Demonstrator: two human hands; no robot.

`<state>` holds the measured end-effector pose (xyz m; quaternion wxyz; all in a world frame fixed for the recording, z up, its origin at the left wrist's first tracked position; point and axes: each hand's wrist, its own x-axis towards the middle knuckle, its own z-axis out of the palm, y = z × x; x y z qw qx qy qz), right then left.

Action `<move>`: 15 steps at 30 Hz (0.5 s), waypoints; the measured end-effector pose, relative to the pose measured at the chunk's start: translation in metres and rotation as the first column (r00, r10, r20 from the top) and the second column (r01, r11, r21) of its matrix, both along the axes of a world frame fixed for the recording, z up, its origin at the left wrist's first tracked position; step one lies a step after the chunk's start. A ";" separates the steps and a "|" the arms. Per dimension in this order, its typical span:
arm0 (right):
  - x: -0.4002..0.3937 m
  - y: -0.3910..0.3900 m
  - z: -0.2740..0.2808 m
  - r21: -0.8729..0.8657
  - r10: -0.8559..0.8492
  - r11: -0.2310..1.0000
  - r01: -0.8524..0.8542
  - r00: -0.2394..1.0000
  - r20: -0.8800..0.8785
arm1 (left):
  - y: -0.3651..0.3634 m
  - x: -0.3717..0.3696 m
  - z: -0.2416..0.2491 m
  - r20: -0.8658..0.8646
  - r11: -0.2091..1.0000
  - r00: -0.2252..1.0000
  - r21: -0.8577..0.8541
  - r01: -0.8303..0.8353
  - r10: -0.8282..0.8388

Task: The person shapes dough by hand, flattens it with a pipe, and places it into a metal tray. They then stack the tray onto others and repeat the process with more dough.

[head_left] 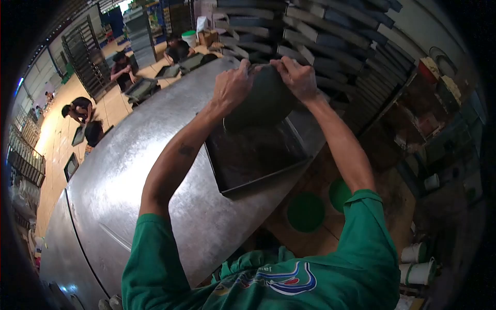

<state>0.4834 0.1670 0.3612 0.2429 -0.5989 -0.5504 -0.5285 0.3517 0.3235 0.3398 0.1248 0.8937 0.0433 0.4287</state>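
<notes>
A limp, dark grey-green sheet (264,102) hangs between my two raised hands, its lower edge rounded and drooping. My left hand (233,85) is closed on its upper left corner, and my right hand (297,77) pinches the upper right corner. Below the sheet lies a shallow dark rectangular tray (266,177) with raised rims; the sheet covers my view of its far part. Smears show on the tray's dark floor. The exact material of the sheet cannot be made out.
The tray rests on a shiny metal table (124,160). Stacked dark trays (330,39) rise behind my hands. Two round green things (306,212) are low at right, near white buckets (421,271). Several people (80,109) work with trays on the floor at left.
</notes>
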 end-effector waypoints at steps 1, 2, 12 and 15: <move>0.006 -0.002 -0.004 -0.003 0.012 1.000 -0.012 1.000 0.012 | -0.001 0.004 -0.002 -0.006 1.000 1.000 -0.003 -0.004 0.004; 0.019 0.000 -0.010 -0.012 -0.029 0.999 0.029 0.998 0.061 | -0.002 0.007 -0.006 -0.014 1.000 1.000 -0.007 -0.012 0.012; 0.148 0.113 -0.212 -0.499 0.170 0.834 -0.237 0.969 -0.177 | 0.079 0.080 -0.181 -0.469 0.901 0.866 -0.280 -0.332 0.174; 0.163 0.135 -0.315 -0.479 -0.069 0.846 -0.235 0.841 -0.536 | 0.119 0.078 -0.289 -0.573 0.875 0.789 -0.241 -0.420 0.221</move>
